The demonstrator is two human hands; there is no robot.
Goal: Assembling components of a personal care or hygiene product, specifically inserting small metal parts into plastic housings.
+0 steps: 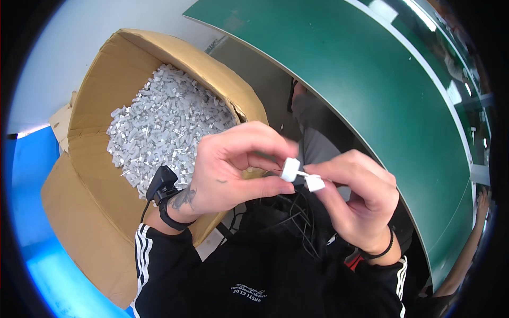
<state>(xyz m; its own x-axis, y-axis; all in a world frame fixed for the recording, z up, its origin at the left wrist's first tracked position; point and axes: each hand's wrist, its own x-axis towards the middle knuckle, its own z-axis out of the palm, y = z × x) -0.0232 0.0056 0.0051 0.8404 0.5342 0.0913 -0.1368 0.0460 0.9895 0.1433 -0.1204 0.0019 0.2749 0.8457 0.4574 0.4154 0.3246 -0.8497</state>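
Block of white colour is in the narrow pinch of the left hand, and the right hand pinches a smaller white tab just beside it. It seems wise to keep both in one line and avoid bending the thin stem between them. At left, an open cardboard box contains many small whitish pieces, heaped loosely.

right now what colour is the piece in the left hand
White; the piece in the left hand shows best in the head view.
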